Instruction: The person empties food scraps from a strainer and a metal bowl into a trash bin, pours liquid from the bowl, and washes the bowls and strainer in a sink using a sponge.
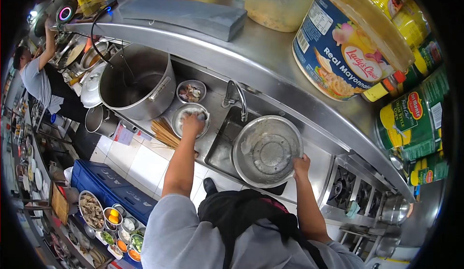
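Note:
My left hand (193, 124) reaches down into a small metal bowl (206, 132) with white contents, perhaps salt or powder. Its fingers look curled together, and what lies between them is hidden. With my right hand (301, 166) I grip the rim of a wide, shallow metal basin (268, 151). The basin rests over the sink (217, 145), below the faucet (236, 99), and looks wet inside. Behind the small bowl stands another metal bowl (191, 91) holding pale and brownish pieces. A bundle of thin brown sticks (169, 134) lies beside my left forearm.
A large deep pot (137, 82) stands left of the bowls. Above runs a steel shelf (275, 58) with a mayonnaise tub (338, 41) and cans (411, 116). Burners (342, 186) are at right. A blue cooler (108, 184) sits on the floor; another person (41, 73) works at far left.

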The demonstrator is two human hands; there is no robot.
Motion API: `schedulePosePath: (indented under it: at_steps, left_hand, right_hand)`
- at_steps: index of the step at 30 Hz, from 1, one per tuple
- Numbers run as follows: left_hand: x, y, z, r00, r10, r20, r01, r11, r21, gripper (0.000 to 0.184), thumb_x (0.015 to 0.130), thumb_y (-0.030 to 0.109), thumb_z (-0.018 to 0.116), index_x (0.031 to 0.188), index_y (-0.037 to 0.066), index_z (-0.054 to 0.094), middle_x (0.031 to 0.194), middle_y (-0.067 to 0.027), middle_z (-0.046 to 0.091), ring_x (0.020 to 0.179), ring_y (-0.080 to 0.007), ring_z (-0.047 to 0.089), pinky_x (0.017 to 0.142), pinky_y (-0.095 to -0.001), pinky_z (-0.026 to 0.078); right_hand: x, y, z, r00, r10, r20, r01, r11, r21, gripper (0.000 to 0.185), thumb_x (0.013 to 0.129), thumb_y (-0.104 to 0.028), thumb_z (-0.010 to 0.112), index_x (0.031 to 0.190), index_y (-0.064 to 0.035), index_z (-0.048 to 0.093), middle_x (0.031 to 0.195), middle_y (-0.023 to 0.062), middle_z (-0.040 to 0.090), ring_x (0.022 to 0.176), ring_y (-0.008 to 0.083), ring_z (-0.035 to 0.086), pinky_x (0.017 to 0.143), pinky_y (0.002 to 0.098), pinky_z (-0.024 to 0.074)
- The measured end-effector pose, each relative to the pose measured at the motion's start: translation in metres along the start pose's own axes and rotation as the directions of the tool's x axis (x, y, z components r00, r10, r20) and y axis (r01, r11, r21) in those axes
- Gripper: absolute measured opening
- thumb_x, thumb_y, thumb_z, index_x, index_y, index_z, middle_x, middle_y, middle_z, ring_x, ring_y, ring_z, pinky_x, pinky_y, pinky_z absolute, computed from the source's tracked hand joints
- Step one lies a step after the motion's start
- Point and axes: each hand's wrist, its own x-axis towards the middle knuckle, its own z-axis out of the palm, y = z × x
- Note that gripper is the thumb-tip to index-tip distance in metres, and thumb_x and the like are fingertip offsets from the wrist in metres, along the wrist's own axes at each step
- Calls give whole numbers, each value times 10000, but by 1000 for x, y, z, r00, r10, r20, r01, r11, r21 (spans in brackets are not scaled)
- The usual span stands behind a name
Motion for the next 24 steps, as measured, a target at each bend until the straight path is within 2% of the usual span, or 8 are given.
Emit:
schedulePosePath:
  at_steps: [2, 6, 9, 15, 20, 22, 23, 24]
  left_hand:
    - [13, -4, 18, 975, -170, 145, 173, 985, -7, 603, 806, 295, 606, 1323, -2, 514, 1290, -279, 561, 1242, -381, 527, 1032, -431, 445]
    - [69, -40, 45, 891, 8, 453, 90, 977, -194, 478, 808, 334, 629, 1148, -1, 657, 1159, -242, 650, 1105, -319, 637, 955, -423, 481]
    - [42, -21, -13, 992, 91, 82, -56, 934, -353, 498, 831, 360, 658, 1184, 10, 640, 1180, -187, 661, 1116, -300, 628, 947, -401, 481]
    - [-80, 115, 19, 706, 678, 207, -325, 569, -755, 460, 791, 278, 748, 1221, 149, 651, 1147, -134, 680, 1075, -276, 642, 920, -374, 497]
    - [-173, 233, 117, 844, 528, 96, -178, 444, -878, 311, 760, 83, 688, 1038, 48, 553, 968, -184, 620, 870, -322, 616, 782, -419, 492]
    - [-177, 251, 110, 869, 467, -165, -357, 360, -862, 293, 763, 7, 688, 1015, 45, 542, 972, -145, 589, 908, -321, 593, 794, -406, 486]
    - [-144, 248, 133, 690, 479, -543, -716, 342, -608, 309, 750, -24, 628, 1035, 31, 522, 957, -201, 537, 879, -385, 528, 757, -474, 441]
    - [-124, 241, 141, 689, 479, -545, -717, 339, -609, 309, 750, -24, 628, 1035, 31, 522, 957, -201, 537, 879, -385, 528, 757, -474, 441]
  right_hand:
    - [-5, 1, 6, 998, 66, 23, -66, 998, 14, 364, 708, 54, 509, 1041, 33, 657, 871, 90, 672, 745, 179, 641, 675, 297, 504]
    - [9, 37, 11, 987, 156, -36, -142, 959, 245, 265, 715, 75, 537, 961, 5, 607, 744, 37, 597, 618, 133, 537, 569, 287, 432]
    - [19, 53, -3, 972, 234, -37, -216, 940, 262, 345, 697, 83, 548, 1031, -2, 569, 699, 43, 548, 580, 144, 496, 553, 299, 413]
    - [-3, 2, 34, 951, 308, -27, -286, 909, 302, 353, 651, 92, 523, 988, 5, 582, 724, 56, 561, 591, 160, 506, 564, 321, 430]
    - [-5, -11, 53, 976, 208, 62, -216, 961, 175, 329, 644, 95, 509, 943, 18, 622, 782, 70, 606, 638, 150, 540, 571, 311, 442]
    - [-20, -38, 52, 982, 182, 47, -186, 978, 96, 321, 647, 93, 514, 936, 22, 633, 807, 76, 622, 657, 142, 550, 572, 302, 441]
    - [-37, -62, 50, 981, 174, 87, -177, 984, 28, 323, 650, 91, 519, 943, 25, 638, 816, 77, 628, 659, 142, 556, 563, 296, 432]
    - [-46, -74, 49, 978, 167, 127, -163, 986, -39, 325, 652, 88, 524, 950, 28, 642, 826, 78, 635, 661, 142, 562, 554, 290, 424]
